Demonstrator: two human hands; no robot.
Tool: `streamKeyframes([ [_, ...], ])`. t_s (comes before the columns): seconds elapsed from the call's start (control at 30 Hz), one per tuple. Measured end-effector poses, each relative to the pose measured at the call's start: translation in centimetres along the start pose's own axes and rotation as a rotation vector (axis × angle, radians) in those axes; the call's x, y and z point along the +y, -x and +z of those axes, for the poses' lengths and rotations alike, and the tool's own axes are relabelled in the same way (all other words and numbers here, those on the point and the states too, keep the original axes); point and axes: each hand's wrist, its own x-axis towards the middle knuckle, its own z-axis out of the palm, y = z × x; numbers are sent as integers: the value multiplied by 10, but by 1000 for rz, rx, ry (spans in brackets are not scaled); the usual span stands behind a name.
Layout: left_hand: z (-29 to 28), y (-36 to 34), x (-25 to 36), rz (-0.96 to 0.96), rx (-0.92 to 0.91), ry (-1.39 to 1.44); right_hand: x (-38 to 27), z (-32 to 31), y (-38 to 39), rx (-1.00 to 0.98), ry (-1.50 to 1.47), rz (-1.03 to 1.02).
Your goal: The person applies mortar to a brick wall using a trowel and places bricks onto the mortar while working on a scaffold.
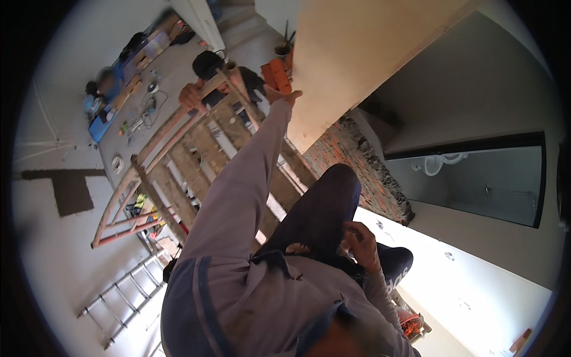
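Note:
My left arm reaches out across the scaffold. My left hand is at the edge of the cream wall panel, fingers spread, with nothing visible in it. Just beyond it are orange hollow bricks; whether the fingers touch them I cannot tell. My right hand hangs by my bent knee, fingers loosely curved and apart, seemingly holding nothing. Under me are the scaffold's worn wooden planks. At its far end a person in a black cap has a hand on the frame.
Pinkish scaffold rails curve along the left. A metal ladder leans at lower left. Below, tools and a cable lie on the floor near two people. Broken brickwork and a dark-framed opening are at right. A bucket stands beyond the bricks.

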Motion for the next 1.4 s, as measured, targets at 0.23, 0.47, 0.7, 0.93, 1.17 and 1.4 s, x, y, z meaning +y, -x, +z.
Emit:
streamKeyframes([
  [0.23,53,-69,-14,44,-160,1071,10,-33,-1,99,-109,78],
  [0.47,28,-72,10,-3,-912,1500,17,-35,-8,107,-162,133],
  [0.7,-73,5,29,414,-398,544,-19,-28,-29,-50,-241,48],
  [0.93,-171,179,14,-153,-827,1164,-64,24,-103,-214,-616,-131],
  [1.17,-237,271,-71,-87,-874,1187,-97,137,-95,-738,-1141,58],
  [1.4,-241,313,-48,-218,-583,994,-69,144,-66,-685,-1416,229],
])
